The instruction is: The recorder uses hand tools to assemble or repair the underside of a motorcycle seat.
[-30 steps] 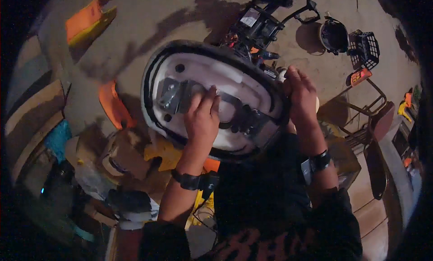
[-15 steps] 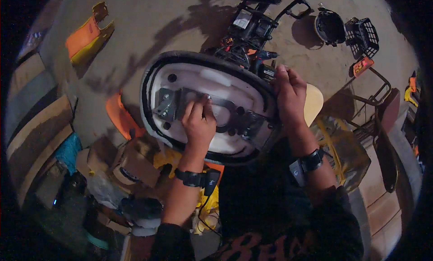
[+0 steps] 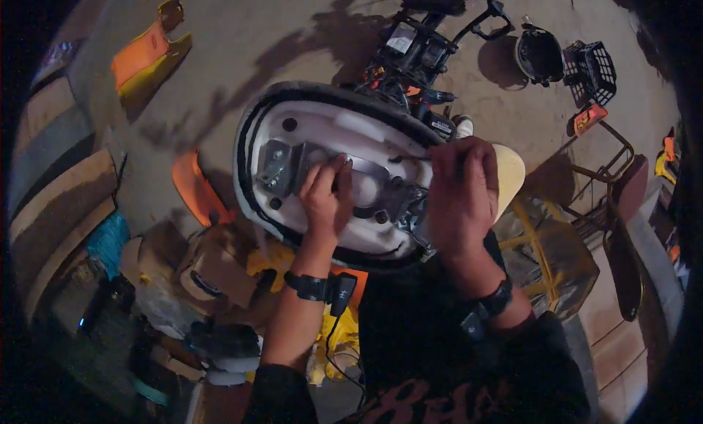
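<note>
A scooter-type seat lies upside down before me, its pale hollow underside facing up inside a dark rim. A dark metal bracket runs lengthwise along that underside. My left hand reaches over the near edge, thumb and fingertips pinched at the bracket. A small bright glint shows at those fingertips; what they pinch is too small to name. Above the seat's right end is my right hand, fingers bent and drawn together. Anything inside it is hidden. Behind that hand a pale yellow rounded piece sticks out.
Beyond the seat stands a stripped vehicle frame with wiring, a cordless drill beside it. A black basket sits far right, near a chair. Orange panels and cardboard boxes lie left; a taped bundle is right.
My right hand has come off the seat's right rim and moved left and nearer, its fingers more curled. My left hand stays at the bracket. The view has shifted slightly.
</note>
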A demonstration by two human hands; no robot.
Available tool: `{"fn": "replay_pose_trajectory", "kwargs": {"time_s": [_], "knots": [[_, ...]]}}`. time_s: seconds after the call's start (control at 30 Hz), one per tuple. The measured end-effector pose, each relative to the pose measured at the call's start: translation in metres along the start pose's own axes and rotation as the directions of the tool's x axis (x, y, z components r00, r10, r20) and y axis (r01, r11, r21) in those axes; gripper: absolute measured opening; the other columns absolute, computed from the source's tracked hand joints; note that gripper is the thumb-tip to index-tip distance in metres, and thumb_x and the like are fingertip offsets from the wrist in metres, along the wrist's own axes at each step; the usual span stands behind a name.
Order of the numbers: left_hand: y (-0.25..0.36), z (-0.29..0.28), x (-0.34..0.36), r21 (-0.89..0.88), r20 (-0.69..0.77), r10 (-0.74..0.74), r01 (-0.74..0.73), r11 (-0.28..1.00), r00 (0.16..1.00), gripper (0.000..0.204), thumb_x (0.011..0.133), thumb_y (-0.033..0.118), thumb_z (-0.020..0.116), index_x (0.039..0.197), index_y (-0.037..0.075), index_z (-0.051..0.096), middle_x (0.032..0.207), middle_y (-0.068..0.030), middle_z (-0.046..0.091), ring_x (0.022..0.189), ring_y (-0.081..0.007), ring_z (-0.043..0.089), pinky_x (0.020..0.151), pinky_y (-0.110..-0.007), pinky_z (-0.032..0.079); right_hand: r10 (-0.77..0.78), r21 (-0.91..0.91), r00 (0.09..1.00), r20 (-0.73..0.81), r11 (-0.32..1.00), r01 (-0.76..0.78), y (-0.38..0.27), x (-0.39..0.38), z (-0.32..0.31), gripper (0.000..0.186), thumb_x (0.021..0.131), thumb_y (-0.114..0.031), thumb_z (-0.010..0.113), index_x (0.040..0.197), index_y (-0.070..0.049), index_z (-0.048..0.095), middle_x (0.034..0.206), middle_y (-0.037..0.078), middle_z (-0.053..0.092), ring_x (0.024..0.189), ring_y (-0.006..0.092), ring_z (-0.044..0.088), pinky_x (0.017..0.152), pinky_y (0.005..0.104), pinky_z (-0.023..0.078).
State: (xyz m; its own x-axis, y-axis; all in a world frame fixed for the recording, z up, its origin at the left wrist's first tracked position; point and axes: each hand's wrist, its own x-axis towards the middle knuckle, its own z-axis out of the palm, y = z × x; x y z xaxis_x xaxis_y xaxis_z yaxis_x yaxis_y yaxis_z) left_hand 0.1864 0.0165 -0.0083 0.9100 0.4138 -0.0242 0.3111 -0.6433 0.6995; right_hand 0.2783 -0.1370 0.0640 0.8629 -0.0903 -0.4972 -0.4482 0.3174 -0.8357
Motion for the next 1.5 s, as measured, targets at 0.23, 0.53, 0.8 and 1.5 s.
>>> {"fn": "replay_pose_trajectory", "kwargs": {"time_s": [0.23,0.53,0.8,1.5], "knots": [[-0.012,-0.012,-0.002,-0.429,0.337,-0.362,0.484,0.763,0.869,0.018,0.088,0.011,0.065,0.102,0.000,0.065,0.081,-0.0068,0.065,0.067,-0.0133,0.062,0.061,-0.027,0.049,-0.061,0.417,0.966,0.252,0.908,-0.051,0.052,-0.014,0.021,0.027,0.098,-0.025,0.047,0.085,-0.003,0.054,0.078,0.007,0.054,0.071,0.0142,0.047,0.064,0.0279,0.038],[-0.011,-0.007,-0.001,-0.291,0.139,-0.196,0.229,0.929,0.971,0.024,0.085,0.005,0.067,0.108,0.000,0.063,0.077,-0.0068,0.063,0.064,-0.0136,0.061,0.058,-0.029,0.049,0.154,0.067,0.967,0.202,0.983,-0.171,0.051,-0.021,0.004,0.029,0.101,-0.025,0.045,0.085,-0.003,0.051,0.072,0.006,0.050,0.065,0.0148,0.042,0.066,0.0293,0.038],[-0.005,-0.012,0.008,-0.180,0.184,-0.091,0.124,0.976,0.979,0.023,0.079,0.000,0.070,0.102,0.001,0.069,0.082,-0.0094,0.063,0.065,-0.0155,0.063,0.055,-0.028,0.052,-0.173,-0.439,0.945,0.278,0.852,0.285,0.055,-0.028,-0.018,0.017,0.099,-0.016,0.047,0.108,-0.004,0.053,0.083,0.011,0.067,0.071,0.0202,0.064,0.060,0.0332,0.047],[-0.009,-0.013,0.015,-0.373,0.327,-0.290,0.405,0.835,0.899,0.017,0.078,0.000,0.072,0.093,-0.004,0.067,0.076,-0.0099,0.066,0.058,-0.0147,0.065,0.052,-0.027,0.050,-0.051,-0.833,0.994,0.100,0.541,0.112,0.038,-0.023,-0.028,0.035,0.096,-0.019,0.054,0.121,0.003,0.045,0.081,0.010,0.067,0.061,0.0116,0.058,0.058,0.0258,0.048]]}}
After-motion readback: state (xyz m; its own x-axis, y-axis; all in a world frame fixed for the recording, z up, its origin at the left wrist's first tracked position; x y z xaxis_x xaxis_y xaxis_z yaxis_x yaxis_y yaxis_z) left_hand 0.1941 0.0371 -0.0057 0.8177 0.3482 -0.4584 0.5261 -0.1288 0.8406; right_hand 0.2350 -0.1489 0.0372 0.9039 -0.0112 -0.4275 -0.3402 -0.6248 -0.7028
